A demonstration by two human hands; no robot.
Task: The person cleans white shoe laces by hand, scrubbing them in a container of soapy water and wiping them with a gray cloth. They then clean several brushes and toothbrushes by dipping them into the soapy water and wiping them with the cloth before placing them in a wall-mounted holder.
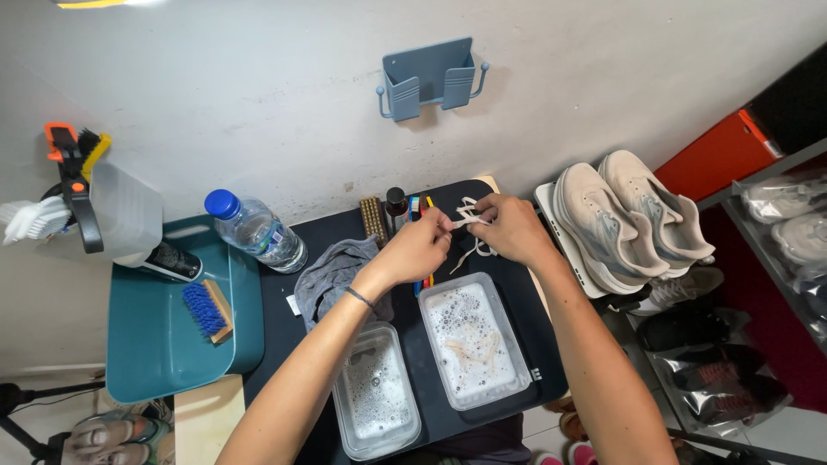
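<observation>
Pinching a pale lace (pixel 466 226) between them, the left hand (pixel 419 250) and right hand (pixel 511 227) meet above the black mat (pixel 534 301), fingers of both curled tight on the lace; its loose ends hang down from the hands toward the mat. Just nearer the person than the hands, on the mat, sits a clear tub (pixel 476 340) of foamy water with another pale lace lying in it. Left of that tub and touching it or nearly so stands a second tub (pixel 376 392), also holding suds. On the mat's left part lies a grey cloth (pixel 332 274), partly under the left forearm. At the mat's far edge stand a small brush (pixel 373 220), a dark bottle (pixel 396 207) and some coloured sticks behind the left hand. A water bottle (pixel 258 231) with a blue cap lies at the mat's far left corner, resting on the rim of a teal tray (pixel 155 344) left of the mat; a blue brush (pixel 208 311) lies in that tray. Right of the mat a pair of beige sneakers (pixel 624 220) rests on a rack. A blue holder (pixel 429 77) hangs on the wall beyond the mat
</observation>
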